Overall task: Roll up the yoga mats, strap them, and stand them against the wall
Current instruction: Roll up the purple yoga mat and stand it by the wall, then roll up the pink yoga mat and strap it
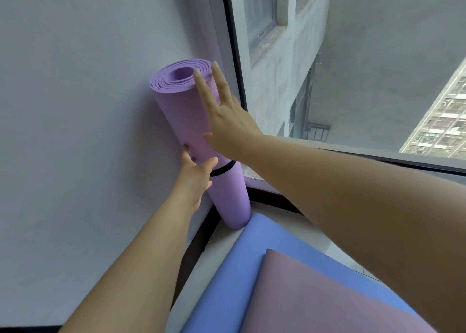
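- Your rolled purple mat (181, 110) stands mid-frame, leaning on the wall (75, 80), black strap (227, 167) on.
- Your left hand (195, 173) grips it by the strap; your right hand (227, 120) lies flat-fingered on its upper part.
- Seat its foot squarely before letting go, or it may slide.
- Your hand hides part of the strap; the blue mat (252, 257) and pink mat (315, 295), lower right, are cut off.

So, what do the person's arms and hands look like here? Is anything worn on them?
Both arms are bare as far as the head view shows them: no sleeve reaches the left forearm or the right forearm. The left hand and the right hand wear no gloves. No watch, bracelet or ring shows on the visible parts.
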